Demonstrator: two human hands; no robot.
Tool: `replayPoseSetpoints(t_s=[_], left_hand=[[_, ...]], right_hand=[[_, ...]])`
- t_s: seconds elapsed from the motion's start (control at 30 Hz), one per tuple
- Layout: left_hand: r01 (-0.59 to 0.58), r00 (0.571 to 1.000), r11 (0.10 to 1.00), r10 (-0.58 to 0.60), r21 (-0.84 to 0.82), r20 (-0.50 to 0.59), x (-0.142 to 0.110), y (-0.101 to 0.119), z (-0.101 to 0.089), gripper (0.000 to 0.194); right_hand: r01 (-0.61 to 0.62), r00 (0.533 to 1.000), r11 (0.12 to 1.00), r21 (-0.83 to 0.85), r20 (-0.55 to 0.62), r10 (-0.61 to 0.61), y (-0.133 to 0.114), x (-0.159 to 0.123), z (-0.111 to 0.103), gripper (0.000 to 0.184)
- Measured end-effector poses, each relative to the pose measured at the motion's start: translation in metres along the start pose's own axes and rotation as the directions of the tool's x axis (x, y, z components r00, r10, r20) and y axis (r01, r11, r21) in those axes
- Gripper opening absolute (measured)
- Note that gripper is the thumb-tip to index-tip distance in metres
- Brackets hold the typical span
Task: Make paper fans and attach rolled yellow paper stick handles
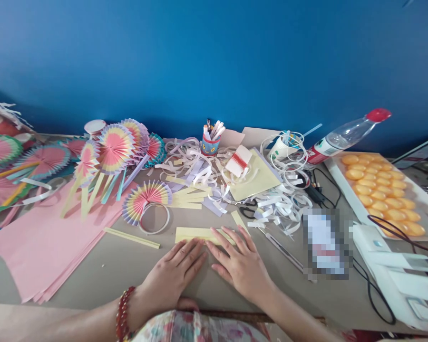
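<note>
A strip of pale yellow paper [194,233] lies across the table in front of me, with a crease along its near side. My left hand [176,268] rests flat on its near left edge, fingers stretched out. On its right part lies my right hand [240,268], palm down with the fingers spread. Left of the strip is a narrow folded yellow paper stick [131,238]. A pleated paper fan [146,199] and a roll of tape [154,218] sit just beyond. A slim craft knife [283,250] lies to the right of my right hand.
Pink paper sheets [57,242] and several finished fans [116,148] fill the left. Paper scraps [190,159] and a pen cup [210,145] stand at the back. On the right are a plastic bottle [345,135], a blurred-out object [326,244], and a tray of orange ovals [378,185].
</note>
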State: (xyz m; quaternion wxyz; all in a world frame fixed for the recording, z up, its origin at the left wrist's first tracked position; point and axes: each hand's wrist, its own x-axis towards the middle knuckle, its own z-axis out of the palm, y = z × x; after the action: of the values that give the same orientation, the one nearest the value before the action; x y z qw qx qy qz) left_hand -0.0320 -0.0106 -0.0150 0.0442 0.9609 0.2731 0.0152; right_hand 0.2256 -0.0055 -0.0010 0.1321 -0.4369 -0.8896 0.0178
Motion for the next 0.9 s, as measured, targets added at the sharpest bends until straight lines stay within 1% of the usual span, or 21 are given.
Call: replayPoseSetpoints(t_s=[0.1,0.23,0.33,0.37,0.43,0.5,0.53,0.57,0.6,0.67,0.73,0.8,0.9], left_hand=[[0.002,1.0,1.0,-0.002,0.001,-0.005,0.0,-0.001,0.0,0.102],[0.005,1.0,1.0,-0.005,-0.005,-0.004,-0.001,-0.001,0.001,0.101],[0.006,1.0,1.0,-0.006,-0.008,-0.004,-0.001,-0.001,0.001,0.101],[0.009,1.0,1.0,-0.009,-0.009,-0.005,-0.001,-0.001,0.001,0.101],[0.009,1.0,1.0,-0.009,-0.013,-0.007,-0.001,-0.001,0.001,0.101],[0.001,1.0,1.0,-0.002,-0.021,-0.013,-0.001,-0.001,0.001,0.102],[-0.002,1.0,1.0,0.001,-0.027,-0.014,-0.001,-0.001,0.001,0.102],[-0.002,1.0,0.999,0.002,-0.034,-0.014,-0.001,-0.001,0.0,0.102],[-0.001,1.0,0.999,0.001,-0.042,-0.013,-0.001,-0.001,0.0,0.102],[0.007,1.0,0.999,-0.008,-0.049,-0.008,0.0,-0.002,-0.002,0.101],[0.007,1.0,0.999,-0.007,-0.035,-0.003,0.001,-0.002,-0.005,0.097],[-0.002,1.0,1.0,0.002,-0.01,0.01,0.004,-0.002,-0.009,0.095],[-0.007,0.999,1.0,0.007,0.008,0.042,0.008,-0.003,-0.012,0.096]], right_hand=[[-0.059,0.998,0.998,-0.015,0.018,0.059,0.003,-0.007,-0.002,0.036],[-0.132,0.991,0.989,-0.061,0.014,0.133,0.018,-0.029,-0.008,0.034],[-0.142,0.99,0.985,-0.093,-0.001,0.143,0.03,-0.046,-0.013,0.036],[-0.141,0.99,0.985,-0.095,-0.019,0.139,0.033,-0.05,-0.014,0.035],[-0.15,0.986,0.985,-0.081,-0.092,0.142,0.034,-0.054,-0.018,0.031],[-0.167,0.972,0.984,-0.055,-0.178,0.155,0.03,-0.05,-0.021,0.028],[-0.16,0.969,0.986,-0.043,-0.197,0.149,0.027,-0.045,-0.022,0.029],[-0.138,0.973,0.99,-0.035,-0.192,0.129,0.023,-0.039,-0.023,0.032],[-0.093,0.982,0.995,-0.024,-0.166,0.088,0.019,-0.032,-0.023,0.036],[0.015,0.999,1.0,-0.004,-0.044,-0.015,0.012,-0.019,-0.02,0.044],[0.088,0.995,0.996,-0.004,0.052,-0.088,0.008,-0.01,-0.013,0.052],[0.106,0.989,0.994,-0.015,0.1,-0.104,0.008,-0.006,-0.006,0.056],[0.104,0.986,0.994,-0.035,0.133,-0.098,0.011,-0.01,0.002,0.059]])
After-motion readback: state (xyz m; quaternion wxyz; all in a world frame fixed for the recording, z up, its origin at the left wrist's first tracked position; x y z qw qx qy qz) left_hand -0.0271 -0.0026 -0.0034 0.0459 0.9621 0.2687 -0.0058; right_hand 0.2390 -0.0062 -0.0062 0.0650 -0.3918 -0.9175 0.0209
